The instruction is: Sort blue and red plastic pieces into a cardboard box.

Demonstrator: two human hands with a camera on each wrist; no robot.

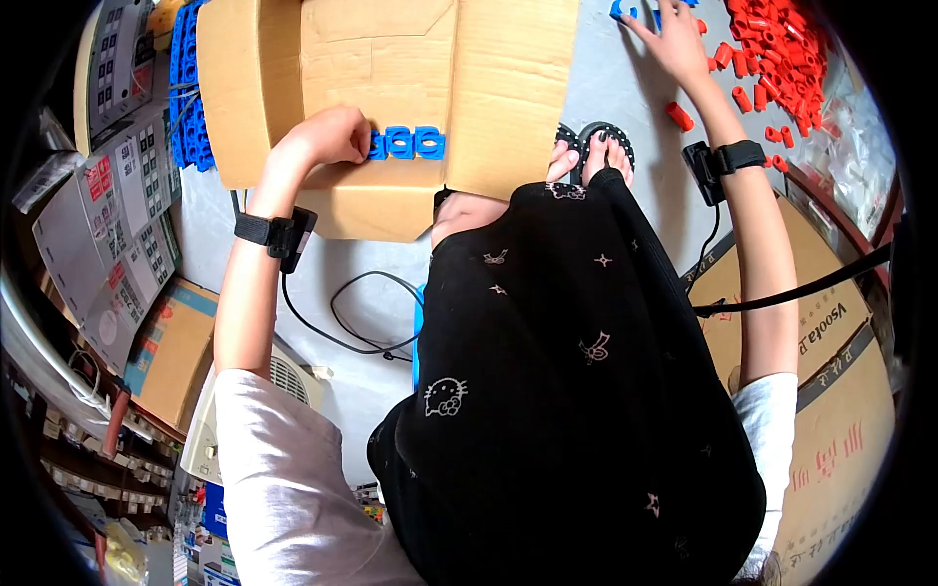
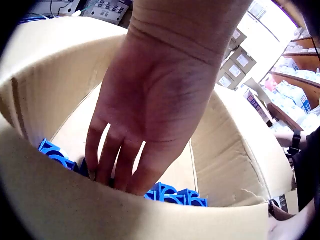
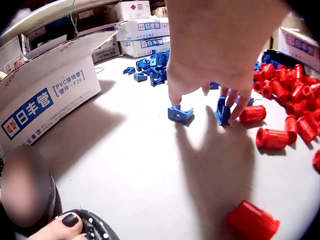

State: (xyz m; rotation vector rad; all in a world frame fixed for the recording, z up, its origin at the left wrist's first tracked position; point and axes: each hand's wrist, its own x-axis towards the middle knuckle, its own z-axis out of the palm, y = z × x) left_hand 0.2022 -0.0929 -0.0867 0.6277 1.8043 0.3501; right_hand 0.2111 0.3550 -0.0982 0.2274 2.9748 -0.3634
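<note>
Blue clips, set in a row inside an open cardboard box, lined along its near edge toward the near right corner. Close at the row, left hand down inside the box, fingertips hidden behind the near flap; grasping or merely touching, cannot tell. Out on the grey floor, right hand with fingers loose and thumb spread well apart, just at two loose clips, clenched on nothing visible. Beyond, a pile of blue clips; beside the fingers, scattered red tubes. At this step, probably best to seat each piece square against its neighbour, facing alike, with light fingertip pressure, and to pick from the loose fringe of the pile, clear of the red. By the look, stiff moulded plastic throughout: blue pieces boxy, with a curved, open cradle; red ones short, hollow, likely prone to rolling. Around the row, matte brown cardboard, creased at the folds, flaps splayed outward.
</note>
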